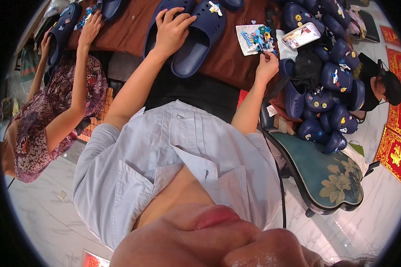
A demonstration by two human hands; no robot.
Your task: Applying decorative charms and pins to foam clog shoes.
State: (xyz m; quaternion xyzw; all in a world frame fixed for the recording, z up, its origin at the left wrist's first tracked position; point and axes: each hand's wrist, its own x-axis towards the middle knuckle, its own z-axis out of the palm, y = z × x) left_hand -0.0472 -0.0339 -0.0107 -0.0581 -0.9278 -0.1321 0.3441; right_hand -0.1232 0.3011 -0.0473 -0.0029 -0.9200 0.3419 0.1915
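A pair of navy blue clogs (191, 58) lies on the brown-covered table in front of me, toes pointing away. On the right one's upper sits a small white and yellow charm (215, 8). Across the pair rests my left hand (171, 32), its fingers spread over the clogs' uppers. To the right, a heap of small coloured shoe charms (263, 38) lies on a white plastic packet (247, 38). At the heap's near edge my right hand (267, 67) has its fingertips pinched together; what is between them is too small to tell.
A pile of navy clogs with charms (332, 84) rises at the right, over a green flowered chair seat (316, 164). A lit phone (301, 35) lies beside the charms. At the left, another person's hand (91, 29) reaches toward charms near a navy clog (64, 26).
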